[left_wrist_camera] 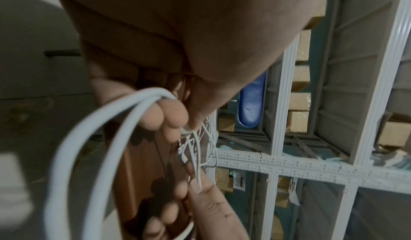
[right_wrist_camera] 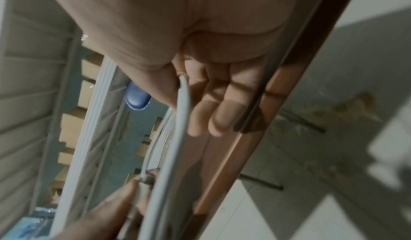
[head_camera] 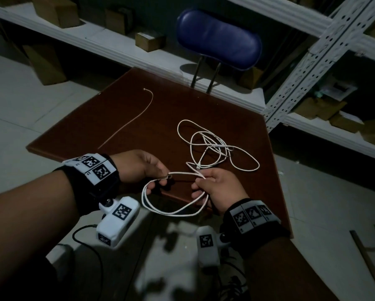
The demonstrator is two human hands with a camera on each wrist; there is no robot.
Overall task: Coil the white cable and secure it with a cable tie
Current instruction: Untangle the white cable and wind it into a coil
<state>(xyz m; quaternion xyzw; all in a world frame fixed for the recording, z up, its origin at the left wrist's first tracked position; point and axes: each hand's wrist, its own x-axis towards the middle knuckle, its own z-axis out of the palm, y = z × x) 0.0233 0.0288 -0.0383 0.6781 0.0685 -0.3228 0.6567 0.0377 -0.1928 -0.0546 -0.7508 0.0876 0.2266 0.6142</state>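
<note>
The white cable lies in loose tangled loops on the right half of the dark brown table. Near the table's front edge my left hand pinches the cable between thumb and forefinger, with two strands draped over its fingers. My right hand grips the cable a short way to the right, between thumb and curled fingers. A two-strand loop hangs between the hands, below the table edge. The thin beige cable tie lies by itself on the table's left half.
A blue padded chair stands behind the table. White slotted metal shelving with cardboard boxes runs along the back and right. Pale floor tiles surround the table, and a dark wire trails on the floor near me.
</note>
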